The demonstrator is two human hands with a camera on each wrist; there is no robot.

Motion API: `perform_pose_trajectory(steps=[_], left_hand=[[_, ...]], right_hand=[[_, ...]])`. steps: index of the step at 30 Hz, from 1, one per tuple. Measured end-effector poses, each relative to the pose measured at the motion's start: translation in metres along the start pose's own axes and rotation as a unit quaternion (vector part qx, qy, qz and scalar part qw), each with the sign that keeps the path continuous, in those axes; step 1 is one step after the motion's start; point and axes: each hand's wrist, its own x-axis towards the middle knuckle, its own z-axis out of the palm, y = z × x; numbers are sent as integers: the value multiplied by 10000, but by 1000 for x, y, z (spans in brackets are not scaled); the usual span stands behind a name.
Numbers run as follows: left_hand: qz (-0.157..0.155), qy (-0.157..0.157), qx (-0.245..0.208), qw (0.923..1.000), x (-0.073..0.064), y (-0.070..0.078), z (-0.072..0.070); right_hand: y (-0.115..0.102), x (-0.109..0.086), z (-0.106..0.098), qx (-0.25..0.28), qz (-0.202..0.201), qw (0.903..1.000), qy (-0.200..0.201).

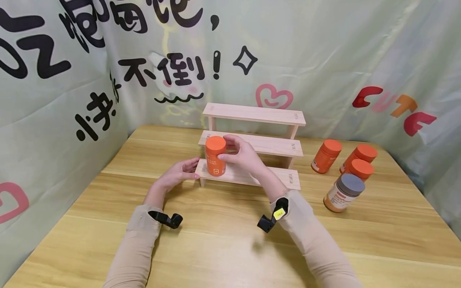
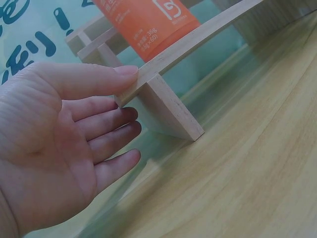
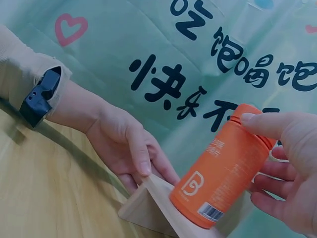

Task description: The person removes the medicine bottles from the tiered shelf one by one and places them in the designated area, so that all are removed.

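An orange pill bottle [image 1: 216, 160] with an orange cap stands upright at the left end of the lowest step of a three-tier wooden shelf [image 1: 252, 176]. My right hand [image 1: 246, 154] holds this bottle from its right, thumb near the cap in the right wrist view and fingers round the far side. At the step's left end, my left hand [image 1: 178, 174] pinches the wood at the corner. The left wrist view shows the thumb [image 2: 106, 79] on the edge of the board, with the other fingers spread below and behind it.
On the table's right side stand several bottles: an orange one [image 1: 325, 157], two more orange ones partly overlapped, and a grey-capped jar [image 1: 343, 193] in front. A printed cloth [image 1: 306, 48] hangs behind the wooden table [image 1: 216, 240]. The upper two tiers [image 1: 255, 114] rise behind the lowest step.
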Motion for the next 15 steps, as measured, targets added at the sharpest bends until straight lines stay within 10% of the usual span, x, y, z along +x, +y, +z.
perform_pose_trajectory(steps=[15], left_hand=[[9, -21, 17, 10000, 1, -1, -1]], right_hand=[[-2, 3, 18, -335, -51, 9992, 193]])
